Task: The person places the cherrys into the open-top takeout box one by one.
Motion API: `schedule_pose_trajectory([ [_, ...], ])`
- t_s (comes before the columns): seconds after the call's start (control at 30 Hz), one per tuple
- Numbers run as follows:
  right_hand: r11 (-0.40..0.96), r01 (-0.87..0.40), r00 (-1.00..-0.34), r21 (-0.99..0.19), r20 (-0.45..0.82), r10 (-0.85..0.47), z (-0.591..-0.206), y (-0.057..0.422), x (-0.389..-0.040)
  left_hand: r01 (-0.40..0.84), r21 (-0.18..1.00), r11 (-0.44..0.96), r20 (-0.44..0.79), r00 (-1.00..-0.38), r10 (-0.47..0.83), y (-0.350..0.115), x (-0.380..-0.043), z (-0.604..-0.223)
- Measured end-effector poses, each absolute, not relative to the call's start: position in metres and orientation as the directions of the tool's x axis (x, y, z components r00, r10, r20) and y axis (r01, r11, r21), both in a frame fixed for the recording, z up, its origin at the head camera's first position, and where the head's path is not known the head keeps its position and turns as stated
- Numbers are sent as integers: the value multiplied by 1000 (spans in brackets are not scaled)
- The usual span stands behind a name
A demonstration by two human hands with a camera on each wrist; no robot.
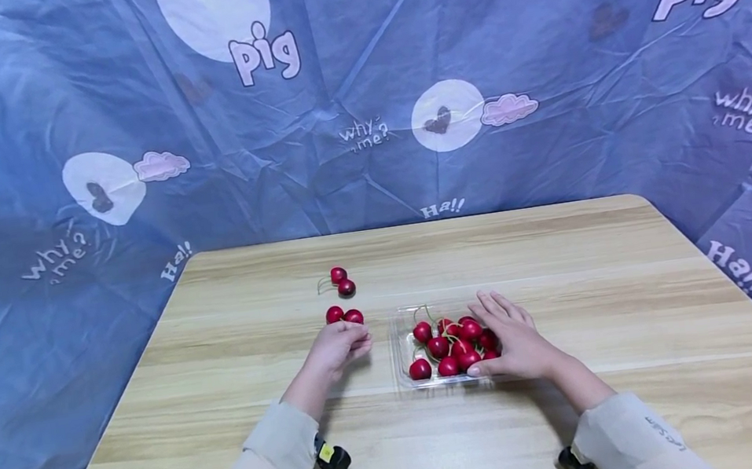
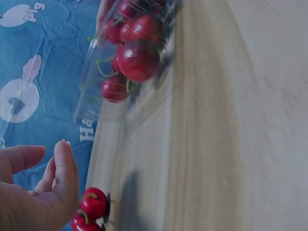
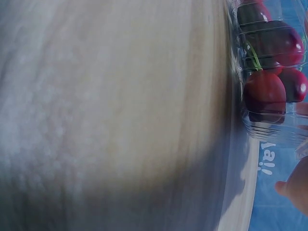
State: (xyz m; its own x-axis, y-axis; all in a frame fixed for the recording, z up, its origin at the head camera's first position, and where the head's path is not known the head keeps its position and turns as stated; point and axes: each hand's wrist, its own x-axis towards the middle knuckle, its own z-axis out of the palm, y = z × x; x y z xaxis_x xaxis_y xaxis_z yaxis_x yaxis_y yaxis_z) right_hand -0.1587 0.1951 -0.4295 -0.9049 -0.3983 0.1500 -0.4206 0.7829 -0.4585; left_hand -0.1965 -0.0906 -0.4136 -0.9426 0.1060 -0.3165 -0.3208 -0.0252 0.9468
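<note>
My left hand [image 1: 342,347] is beside two red cherries [image 1: 334,314] on the table. In the left wrist view its thumb and fingertips stand apart with nothing visible between them, and the cherries [image 2: 94,203] lie just past the fingers. To the right sits a clear plastic box [image 1: 402,370] holding several stemmed cherries [image 1: 438,347]. My right hand [image 1: 520,344] rests over the box's right end, its fingers stretched toward the far side and its thumb along the near rim. The hand hides that end. Only part of this hand shows beside the box [image 3: 269,130] in the right wrist view.
Two more cherries [image 1: 346,288] with stems lie farther back on the wooden table [image 1: 527,246]. A blue printed cloth [image 1: 354,71] hangs behind the table and at its sides. A small black device [image 1: 333,462] is on the left wrist and another [image 1: 575,465] on the right.
</note>
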Motion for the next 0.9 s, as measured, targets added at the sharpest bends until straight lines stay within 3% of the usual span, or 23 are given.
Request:
schedule_pose_trajectory([
  [0.9,785,-421,-905,-454,147,-400,-431,195,-160,-444,892,-81,-449,-892,-57,-109,-209,-433],
])
